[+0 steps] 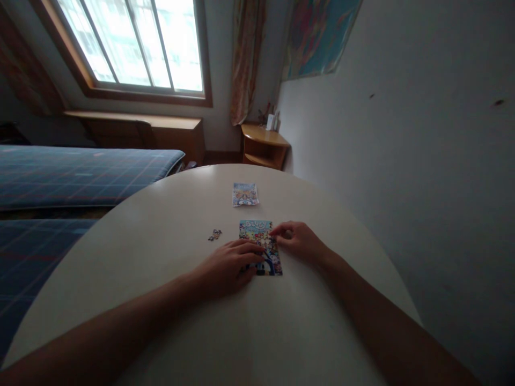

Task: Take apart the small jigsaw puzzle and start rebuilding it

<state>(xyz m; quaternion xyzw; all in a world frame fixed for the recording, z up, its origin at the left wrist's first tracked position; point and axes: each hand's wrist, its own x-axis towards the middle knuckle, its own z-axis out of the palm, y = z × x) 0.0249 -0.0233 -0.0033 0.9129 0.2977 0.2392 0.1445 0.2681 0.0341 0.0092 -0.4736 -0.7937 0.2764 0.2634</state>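
Observation:
A colourful cartoon jigsaw puzzle [254,228], with large pale lettering along its top, lies on the round white table [173,214]. My left hand [229,266] rests flat across its lower left part, fingers stretched out, covering some of the picture. At the upper right edge of the puzzle, my right hand [300,241] has thumb and forefinger pinched together. Whatever is between those fingertips is too small to make out. A few loose puzzle pieces [215,235] lie in a small cluster left of the puzzle.
Beyond the puzzle lies a small creased picture sheet [245,195] with a similar cartoon. A bed with a blue plaid mattress [80,171] stands at the left, past the table's rim. The white wall [362,145] runs along the right, and a wooden corner shelf [265,136] stands behind.

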